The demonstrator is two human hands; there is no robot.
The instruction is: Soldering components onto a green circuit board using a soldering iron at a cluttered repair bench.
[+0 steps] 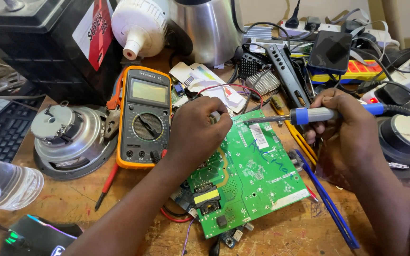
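We hold the soldering iron [309, 115] in our right hand [342, 128], fingers wrapped tight around its blue grip, with the metal shaft pointing left. The tip sits at the top edge of the green circuit board [252, 175], just beside our left hand [198, 130]. The left hand is curled, fingertips pinched together at that same top edge; what they pinch is too small to tell. The two hands are apart, and the iron bridges the gap between them.

The board lies flat on the wooden bench [86, 199], tilted in plan, component side up, with a white label near its top. Red wires [236, 87] arc above it.

Left of the board lies an orange multimeter [145, 118], touching our left wrist. Further left sits a bare speaker [69, 137], magnet up. A blue stick [328, 204] lies along the board's right side. A metal heatsink [263, 81] and a black device [330, 51] rest behind the iron.
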